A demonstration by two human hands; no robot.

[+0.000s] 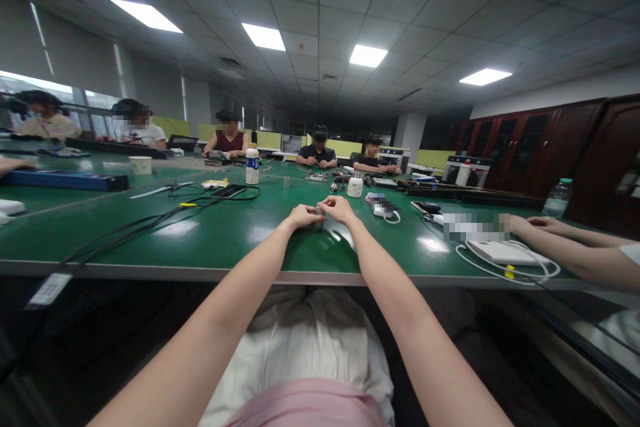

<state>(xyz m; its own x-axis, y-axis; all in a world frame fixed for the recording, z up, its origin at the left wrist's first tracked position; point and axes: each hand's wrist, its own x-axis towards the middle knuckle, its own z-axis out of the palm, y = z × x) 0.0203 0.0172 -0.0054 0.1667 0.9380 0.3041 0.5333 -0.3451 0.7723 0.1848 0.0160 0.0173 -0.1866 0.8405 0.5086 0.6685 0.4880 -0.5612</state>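
A small, grey, shiny cylinder (319, 219) stands on the green table in front of me. My left hand (304, 215) is closed on its side from the left. From the right, my right hand (337, 209) reaches over, its fingertips pinched at the top of the same cylinder. Fine detail between the fingers is too small to make out. A similar small grey cylinder (286, 181) stands farther off, apart from both hands.
Black cables (150, 220) run across the table's left side. Beyond my hands stand a white jar (355, 185) and a blue-labelled bottle (253, 165). At right lie a white device (505, 252) with looped cable and a co-worker's arms (565, 240). Several people sit opposite.
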